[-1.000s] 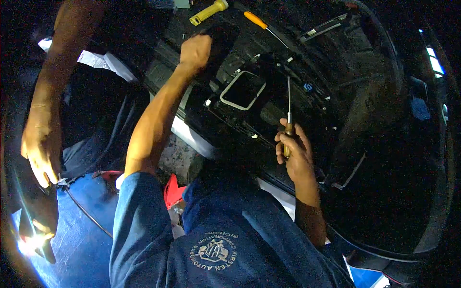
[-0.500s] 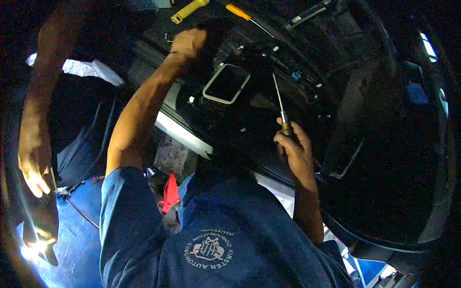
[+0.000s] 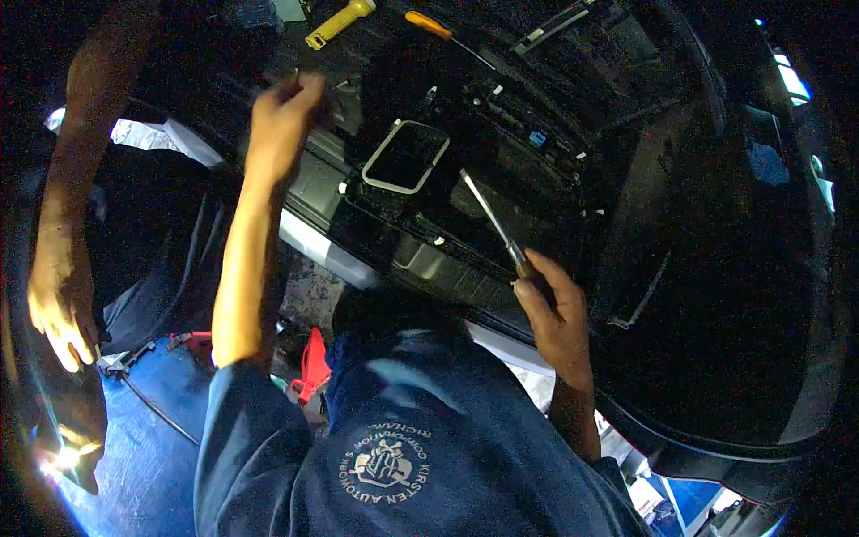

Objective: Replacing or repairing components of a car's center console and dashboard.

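My right hand (image 3: 557,313) is closed round the handle of a screwdriver (image 3: 490,215), whose long metal shaft slants up and left over a dark vehicle interior surface. Most of the handle is hidden in my fingers. My left hand (image 3: 282,125) is raised at the upper left, its fingers curled together and slightly smeared. What it pinches, if anything, I cannot make out. Between the hands, lower than both, sits a rounded rectangular opening with a pale frame (image 3: 368,167). A small screw-like piece (image 3: 297,72) shows just above my left hand.
A yellow flashlight (image 3: 340,22) and an orange-handled screwdriver (image 3: 429,24) lie at the far side. A blue clip (image 3: 537,139) sits on the dark trim. At the left hangs another person's hand (image 3: 61,313) above a bright lamp (image 3: 67,460). A red object (image 3: 313,365) lies low.
My left hand has moved left and slightly down, away from the far trim. The screwdriver in my right hand now tilts further left, its tip lower. The whole view has shifted slightly.
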Available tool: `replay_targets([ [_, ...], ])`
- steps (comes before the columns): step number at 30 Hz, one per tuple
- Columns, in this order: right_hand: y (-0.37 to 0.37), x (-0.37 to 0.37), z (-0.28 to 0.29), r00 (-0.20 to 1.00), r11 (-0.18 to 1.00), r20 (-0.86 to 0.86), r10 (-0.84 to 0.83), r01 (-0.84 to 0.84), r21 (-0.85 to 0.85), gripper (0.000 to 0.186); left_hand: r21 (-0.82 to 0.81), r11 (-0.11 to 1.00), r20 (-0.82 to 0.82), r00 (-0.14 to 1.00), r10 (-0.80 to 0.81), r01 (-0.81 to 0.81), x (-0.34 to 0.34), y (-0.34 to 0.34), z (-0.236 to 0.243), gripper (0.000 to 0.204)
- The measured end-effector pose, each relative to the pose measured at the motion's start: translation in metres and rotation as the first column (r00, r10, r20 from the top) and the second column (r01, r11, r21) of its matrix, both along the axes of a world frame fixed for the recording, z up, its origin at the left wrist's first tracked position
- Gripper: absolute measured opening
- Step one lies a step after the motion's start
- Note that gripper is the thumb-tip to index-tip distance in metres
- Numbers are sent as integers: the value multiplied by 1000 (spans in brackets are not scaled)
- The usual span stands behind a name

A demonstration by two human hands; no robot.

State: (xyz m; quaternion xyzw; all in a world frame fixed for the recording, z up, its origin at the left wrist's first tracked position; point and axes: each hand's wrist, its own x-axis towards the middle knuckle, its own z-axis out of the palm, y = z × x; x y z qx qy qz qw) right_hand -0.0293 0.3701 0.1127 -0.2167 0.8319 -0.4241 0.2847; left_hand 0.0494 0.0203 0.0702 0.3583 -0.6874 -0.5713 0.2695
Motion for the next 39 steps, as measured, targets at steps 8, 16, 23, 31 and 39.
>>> replay_targets([
  [8, -19, 39, 43, 951, 951, 41, 306, -307, 36, 36, 977, 166, -185, 916, 356, 133, 97, 145, -13, 22],
  [16, -27, 46, 33, 950, 939, 20, 312, -312, 147, 34, 981, 18, -172, 810, 560, 195, 84, 162, -29, 17],
  [23, -27, 43, 26, 939, 935, -46, 342, -335, 119, 33, 969, 126, -247, 831, 498, 213, 84, 164, -35, 15],
  [31, -26, 40, 24, 951, 944, 40, 306, -309, 119, 33, 963, 215, -251, 841, 480, 165, 80, 166, -35, 14],
  [39, -28, 29, 39, 978, 985, -123, 168, -161, 70, 31, 954, 183, -295, 848, 440, 237, 65, 175, -49, 19],
])
